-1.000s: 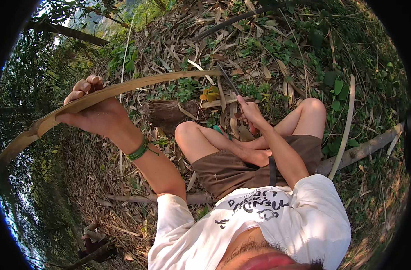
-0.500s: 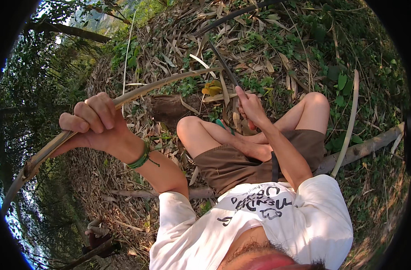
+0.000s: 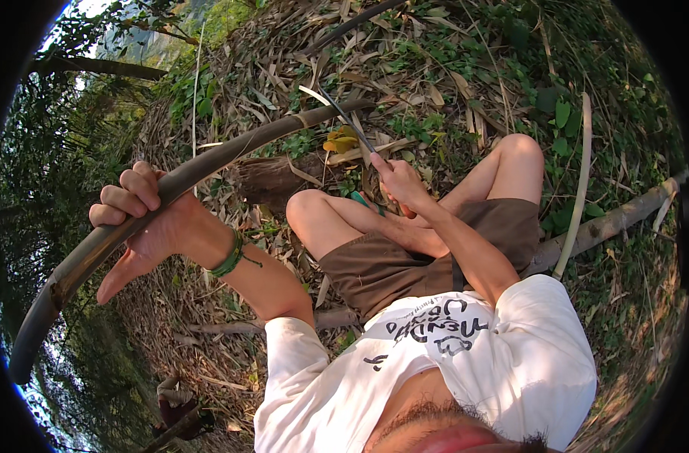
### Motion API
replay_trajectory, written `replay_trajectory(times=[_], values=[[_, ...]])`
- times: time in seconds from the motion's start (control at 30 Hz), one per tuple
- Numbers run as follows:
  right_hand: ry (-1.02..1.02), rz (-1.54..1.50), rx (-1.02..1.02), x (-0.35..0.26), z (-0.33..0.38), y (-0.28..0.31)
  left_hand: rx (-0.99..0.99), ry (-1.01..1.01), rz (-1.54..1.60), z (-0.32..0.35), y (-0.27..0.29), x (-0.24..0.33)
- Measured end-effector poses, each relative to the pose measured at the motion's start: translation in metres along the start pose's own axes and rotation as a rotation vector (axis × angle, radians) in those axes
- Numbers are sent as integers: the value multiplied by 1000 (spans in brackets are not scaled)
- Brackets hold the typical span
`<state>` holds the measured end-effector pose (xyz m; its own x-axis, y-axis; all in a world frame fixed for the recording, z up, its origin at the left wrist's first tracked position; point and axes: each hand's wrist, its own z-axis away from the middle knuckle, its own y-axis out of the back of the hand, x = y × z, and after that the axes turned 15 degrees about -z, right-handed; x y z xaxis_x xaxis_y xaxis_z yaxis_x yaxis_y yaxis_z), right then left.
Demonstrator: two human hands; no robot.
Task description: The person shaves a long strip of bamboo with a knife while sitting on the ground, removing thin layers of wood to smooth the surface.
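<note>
A long, curved piece of split bamboo (image 3: pixel 231 147) slants from the left rim up toward the middle, its dark outer side facing up. My left hand (image 3: pixel 162 230) holds it with the fingers curled over the top and the thumb stretched away below. In my right hand (image 3: pixel 403 185) is a knife (image 3: pixel 350 122), gripped by its handle, with the narrow dark blade pointing up and left. The blade crosses the bamboo close to its far end; whether the edge touches it I cannot tell.
A short brown log (image 3: pixel 273 183) lies beyond my crossed legs. Right of me rest a long pole (image 3: pixel 605 224) and a pale bamboo strip (image 3: pixel 583 177). A dark bamboo length (image 3: pixel 352 30) lies at the top. Dry leaves and green plants cover the ground.
The bamboo has been turned over, so its dark outer side now faces up. My left thumb has come away from it. The knife has shifted slightly left, across the bamboo.
</note>
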<state>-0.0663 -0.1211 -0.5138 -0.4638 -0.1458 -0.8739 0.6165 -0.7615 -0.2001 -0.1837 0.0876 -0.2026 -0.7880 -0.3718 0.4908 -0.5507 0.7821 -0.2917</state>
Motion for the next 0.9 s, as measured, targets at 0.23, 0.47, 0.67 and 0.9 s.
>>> replay_trajectory(times=[0.23, 0.47, 0.67, 0.9], values=[[15, 83, 7, 3, -1, 10, 336, 8, -317, -38, 24, 62], [-10, 170, 73, 13, -19, 11, 377, 10, -523, -45, 16, 52], [100, 251, 90, -4, -32, -2, 640, -12, -750, -46, -15, 10], [415, 255, -122, -74, -24, -40, 613, -37, -725, -60, -13, -12]])
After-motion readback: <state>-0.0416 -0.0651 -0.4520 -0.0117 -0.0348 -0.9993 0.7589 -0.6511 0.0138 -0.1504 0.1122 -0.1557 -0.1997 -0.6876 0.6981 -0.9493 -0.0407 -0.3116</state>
